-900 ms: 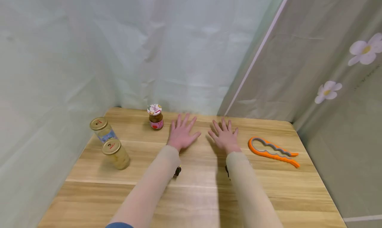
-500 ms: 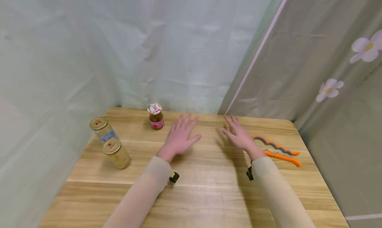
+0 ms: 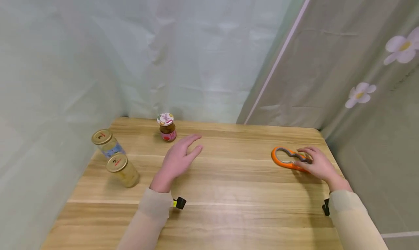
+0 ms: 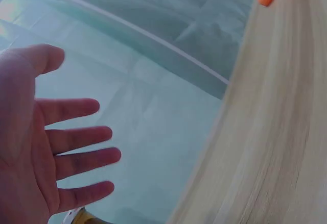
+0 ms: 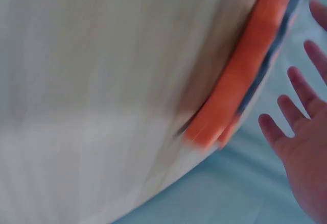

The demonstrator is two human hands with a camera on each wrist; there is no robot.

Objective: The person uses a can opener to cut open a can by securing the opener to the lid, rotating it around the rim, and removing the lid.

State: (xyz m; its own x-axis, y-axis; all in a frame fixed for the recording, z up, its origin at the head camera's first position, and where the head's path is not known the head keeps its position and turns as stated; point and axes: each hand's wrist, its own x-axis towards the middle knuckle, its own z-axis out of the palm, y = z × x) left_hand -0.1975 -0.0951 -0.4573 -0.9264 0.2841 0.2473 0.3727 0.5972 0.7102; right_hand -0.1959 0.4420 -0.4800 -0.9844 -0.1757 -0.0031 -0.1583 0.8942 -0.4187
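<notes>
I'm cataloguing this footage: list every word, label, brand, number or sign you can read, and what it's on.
No text can be read.
Rear gold lid: red and dark marks, too small.
Front gold lid: likewise, too small.
Blue label on the rear jar: too blurred.
Patterned lid of the small jar: too small.
Its pink label: too small.
Flowered curtain: faint writing, too blurred.
Orange tool: no text visible.

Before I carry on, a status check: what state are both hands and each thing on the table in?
Orange opener: lying on the table, partly hidden
Right hand: open, over the orange opener
Left hand: open, holding nothing
Small brown jar: upright, closed
Farther gold-lidded jar: upright, closed
Nearer gold-lidded jar: upright, closed
</notes>
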